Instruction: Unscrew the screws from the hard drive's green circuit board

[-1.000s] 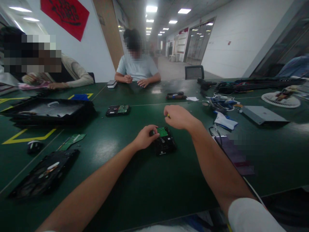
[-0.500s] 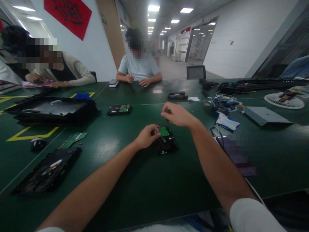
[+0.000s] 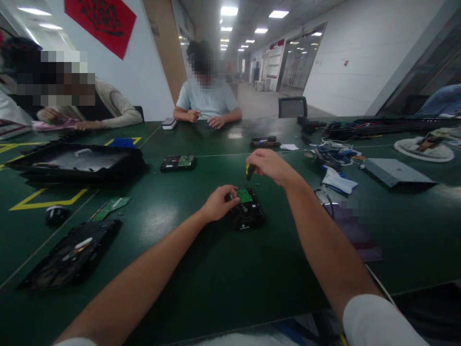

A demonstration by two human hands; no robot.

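Observation:
A black hard drive [image 3: 248, 217] with a green circuit board [image 3: 244, 195] lies on the table in front of me. My left hand [image 3: 220, 203] grips its left side, thumb and fingers closed near the board. Above the drive's far end, my right hand [image 3: 271, 166] is closed around a small screwdriver [image 3: 248, 171] with a yellow and dark handle. The screwdriver points down, its thin shaft at the board's far edge. Whether the tip touches a screw is too small to tell. Tiny loose bits lie just beyond the drive.
Another hard drive [image 3: 177, 163] lies farther off. At left are a black casing part [image 3: 72, 254], a loose circuit board [image 3: 111, 207], a mouse [image 3: 56, 215] and a large black tray [image 3: 135, 161]. Cables [image 3: 334, 153] and a metal box [image 3: 398, 173] are at right. Two people sit opposite.
My right hand has turned and shifted slightly right, bringing the screwdriver upright with its shaft down at the drive's far end. My left hand and the drive stay in place.

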